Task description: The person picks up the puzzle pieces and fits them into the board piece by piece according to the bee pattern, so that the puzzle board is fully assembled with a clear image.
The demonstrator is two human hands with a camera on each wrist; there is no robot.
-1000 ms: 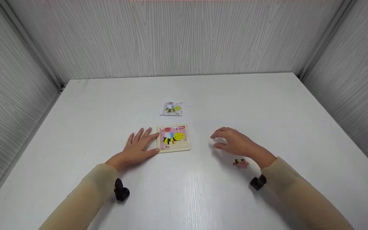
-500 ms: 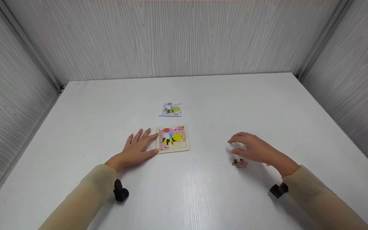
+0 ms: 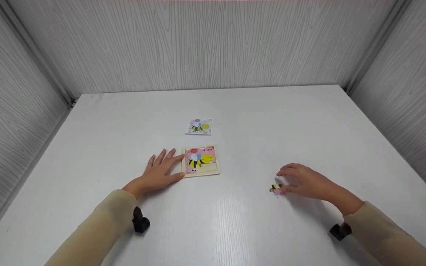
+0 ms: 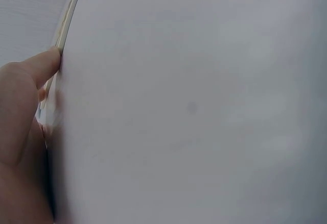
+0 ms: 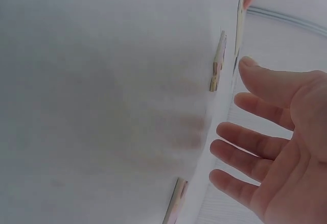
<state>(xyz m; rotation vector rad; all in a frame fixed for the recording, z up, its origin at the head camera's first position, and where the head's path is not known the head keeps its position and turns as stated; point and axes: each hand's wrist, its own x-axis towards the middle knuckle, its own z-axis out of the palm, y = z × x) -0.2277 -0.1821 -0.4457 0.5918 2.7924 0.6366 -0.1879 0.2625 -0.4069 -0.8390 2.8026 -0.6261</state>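
A wooden bee jigsaw puzzle board (image 3: pixel 201 160) lies flat in the head view, bare wood showing at its lower right. My left hand (image 3: pixel 158 174), fingers spread, touches the board's left edge with thumb and index finger. On the right, a loose puzzle piece (image 3: pixel 276 189), black, yellow and pink, lies beside my right hand (image 3: pixel 309 182). That hand hovers with its fingers loosely bent and holds nothing. In the right wrist view its thumb is apart from this piece (image 5: pixel 218 63). A second puzzle piece (image 5: pixel 176 201) lies lower there; the right hand hides it in the head view.
Behind the board lies a square card (image 3: pixel 199 126) with the same bee picture. The white table (image 3: pixel 213 229) is bounded by grey wood-grain panels (image 3: pixel 205 44) at the back and both sides. A black wrist camera (image 3: pixel 340 231) hangs under each sleeve.
My right hand has moved right and toward me, away from the board, past the loose piece; the second piece, briefly showing by the wrist, is now covered. The left hand has stayed put.
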